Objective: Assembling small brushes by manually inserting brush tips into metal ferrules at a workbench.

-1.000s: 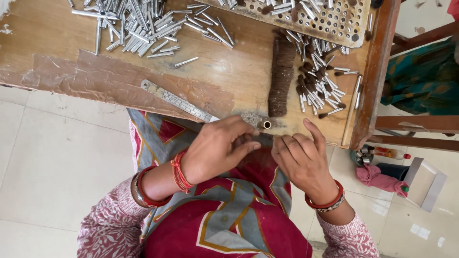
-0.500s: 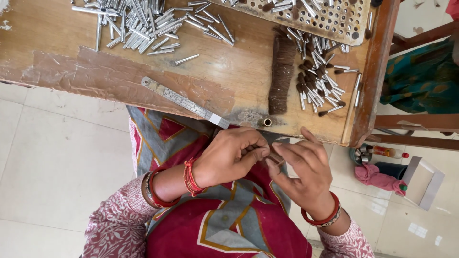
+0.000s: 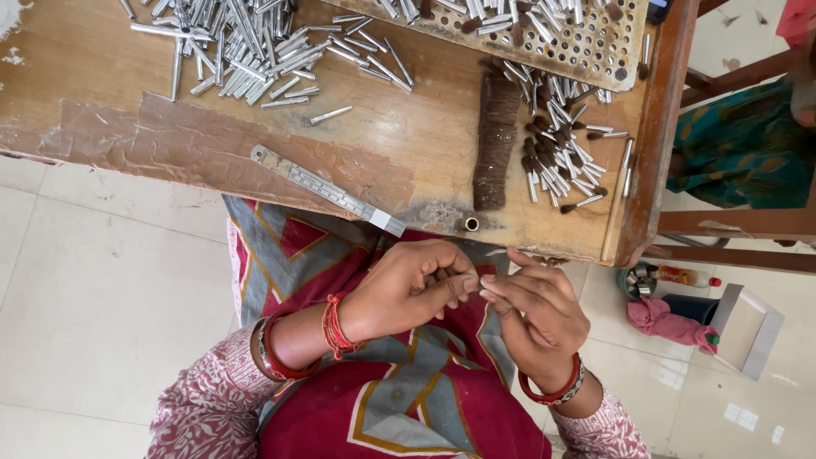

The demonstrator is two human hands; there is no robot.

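A worn wooden table [image 3: 102,127] stands on a pale tiled floor [image 3: 93,289] in daylight.

— Lying on the worn wooden counter [image 3: 102,76]?
— Flat steel ruler [image 3: 327,189], heap of loose silver metal tubes [image 3: 246,42], dark brown fibre bundle [image 3: 495,140].
— Farther right?
— Perforated metal tray [image 3: 595,51]; pink cloth [image 3: 667,321] down on the floor.

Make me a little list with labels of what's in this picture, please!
Left hand: over the lap, fingertips meeting the right hand; grip hidden
Right hand: fingers pinched toward the left
Wooden table: worn
Metal tubes: loose pile, far left
Brown fibre bundle: lying flat
Steel ruler: near table edge
Perforated tray: top right
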